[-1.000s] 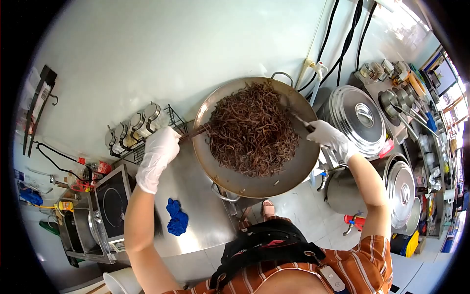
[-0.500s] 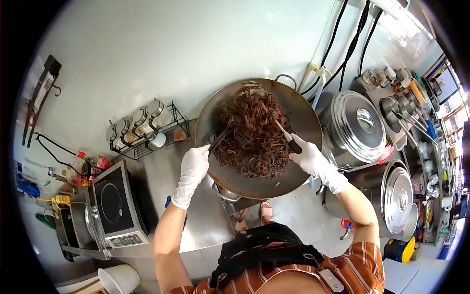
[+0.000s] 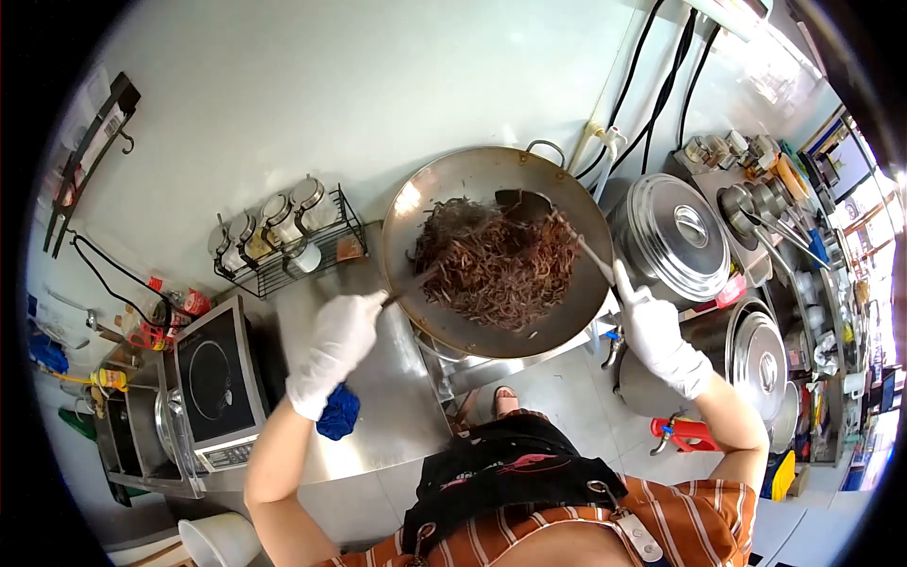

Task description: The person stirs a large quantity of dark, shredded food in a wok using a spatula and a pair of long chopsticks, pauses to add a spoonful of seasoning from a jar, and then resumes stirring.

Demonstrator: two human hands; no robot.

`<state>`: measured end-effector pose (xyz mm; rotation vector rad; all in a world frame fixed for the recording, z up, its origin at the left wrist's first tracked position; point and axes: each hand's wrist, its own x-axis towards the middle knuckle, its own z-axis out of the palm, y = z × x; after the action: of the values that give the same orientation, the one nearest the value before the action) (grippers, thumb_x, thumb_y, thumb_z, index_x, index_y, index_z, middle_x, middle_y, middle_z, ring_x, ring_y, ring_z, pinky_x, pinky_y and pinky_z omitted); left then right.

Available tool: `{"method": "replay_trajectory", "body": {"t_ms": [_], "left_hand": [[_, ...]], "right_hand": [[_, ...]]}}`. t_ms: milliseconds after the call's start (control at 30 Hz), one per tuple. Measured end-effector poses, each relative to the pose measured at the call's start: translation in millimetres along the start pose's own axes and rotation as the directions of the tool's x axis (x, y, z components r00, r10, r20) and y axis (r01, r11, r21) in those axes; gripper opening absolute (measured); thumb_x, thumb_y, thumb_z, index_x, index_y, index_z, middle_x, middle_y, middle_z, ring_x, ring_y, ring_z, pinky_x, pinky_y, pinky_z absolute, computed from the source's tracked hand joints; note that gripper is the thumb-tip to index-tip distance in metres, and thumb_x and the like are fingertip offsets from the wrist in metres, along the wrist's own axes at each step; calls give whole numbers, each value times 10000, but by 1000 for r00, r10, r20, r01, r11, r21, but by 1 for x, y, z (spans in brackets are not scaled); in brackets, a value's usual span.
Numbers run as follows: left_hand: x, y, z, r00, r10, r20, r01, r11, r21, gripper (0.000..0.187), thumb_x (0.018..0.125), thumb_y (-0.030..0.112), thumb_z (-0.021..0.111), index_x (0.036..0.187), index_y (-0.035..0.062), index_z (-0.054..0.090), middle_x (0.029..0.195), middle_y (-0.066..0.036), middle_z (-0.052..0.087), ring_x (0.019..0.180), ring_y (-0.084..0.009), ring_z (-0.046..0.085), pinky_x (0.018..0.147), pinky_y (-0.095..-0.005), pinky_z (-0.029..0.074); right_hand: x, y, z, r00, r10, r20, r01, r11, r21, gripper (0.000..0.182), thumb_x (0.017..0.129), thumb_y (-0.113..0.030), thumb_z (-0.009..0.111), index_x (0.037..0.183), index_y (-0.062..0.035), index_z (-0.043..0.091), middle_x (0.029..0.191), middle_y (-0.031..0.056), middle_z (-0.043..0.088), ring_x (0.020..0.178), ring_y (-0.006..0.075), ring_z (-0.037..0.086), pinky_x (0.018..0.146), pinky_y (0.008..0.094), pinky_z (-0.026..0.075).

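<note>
A wide wok (image 3: 472, 345) holds a heap of dark brown shredded strips (image 3: 501, 274). My gloved right hand (image 3: 652, 331) is closed on the handle of a spatula (image 3: 590, 253), at the wok's right rim. The spatula's broad dark head lies at the far side of the heap. At the left rim, my gloved left hand (image 3: 338, 345) grips a thin dark-handled utensil (image 3: 411, 286) that slants into the strips; its far end is buried in them.
Left of the wok stands a wire rack (image 3: 283, 269) with several lidded jars, and an induction cooker (image 3: 215, 378). A blue cloth (image 3: 338, 414) lies on the steel counter (image 3: 397, 406). Large lidded pots (image 3: 678, 231) stand at the right, a white bucket (image 3: 219, 543) lower left.
Both hands have moved apart, outward from the wok. The spatula's head now shows on top at the heap's far side, and the strips have shifted. The blue cloth has come into fuller view.
</note>
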<state>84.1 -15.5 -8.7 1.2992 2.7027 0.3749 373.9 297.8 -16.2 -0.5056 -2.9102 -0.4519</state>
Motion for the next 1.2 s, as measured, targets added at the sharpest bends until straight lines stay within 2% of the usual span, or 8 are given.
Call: {"method": "replay_trajectory", "body": {"t_ms": [100,433,500,567,633,700,1033,1200], "left_hand": [[10,-1,-31,995,-100,-2,100,995,21,225,873,181,554,1028,116,704,855,-180,665,815,-357,643,708,-438,506],[50,-31,-43,962,-201,187,163,966,200,163,827,115,577,899,61,713,863,-186,680,824,-344,667,723,-420,524],[70,-31,-26,947,-184,261,147,977,156,162,807,97,574,873,31,707,839,-197,677,791,-360,670,699,-434,528],[95,-47,35,973,-60,222,59,998,10,161,773,96,577,835,13,701,788,-202,670,738,-373,667,669,-451,524],[106,-24,80,990,4,138,17,988,-155,160,760,134,600,832,39,708,808,-191,673,783,-359,663,723,-429,528],[105,-13,113,983,-150,108,171,959,-225,195,809,169,600,925,71,723,924,-185,679,898,-339,654,811,-408,517],[70,0,109,958,-285,1,237,793,-561,227,860,170,602,1032,62,703,953,-214,664,913,-346,658,789,-380,517],[61,6,72,950,-284,-127,156,789,-594,223,866,151,611,1053,67,698,911,-223,662,842,-333,674,732,-347,517]], "right_hand": [[17,13,-1,995,27,93,-20,997,-74,889,676,-123,707,1448,1,284,682,118,552,516,232,585,466,334,474],[78,64,38,759,-66,648,-91,974,206,267,805,-149,577,1024,2,604,776,163,649,714,338,656,600,415,496],[106,41,0,465,-14,885,-516,808,284,296,814,-186,607,1049,-6,609,663,106,601,547,243,611,464,375,463],[115,26,20,472,-31,881,-594,727,344,379,817,-210,631,1129,-2,576,594,57,540,461,160,530,377,330,404],[101,12,110,552,-209,807,-744,314,590,446,827,-168,623,1237,-23,525,579,57,544,453,157,519,379,319,396],[102,-33,68,582,-11,813,-705,490,512,552,835,-135,623,1345,-18,445,572,47,521,438,149,496,379,311,384],[67,-39,49,754,65,654,-654,177,736,497,831,-132,626,1276,25,470,608,62,538,417,138,496,386,302,392],[63,-38,-2,762,133,634,-638,325,698,633,806,-155,659,1365,28,424,813,190,648,711,243,654,696,314,497]]}}
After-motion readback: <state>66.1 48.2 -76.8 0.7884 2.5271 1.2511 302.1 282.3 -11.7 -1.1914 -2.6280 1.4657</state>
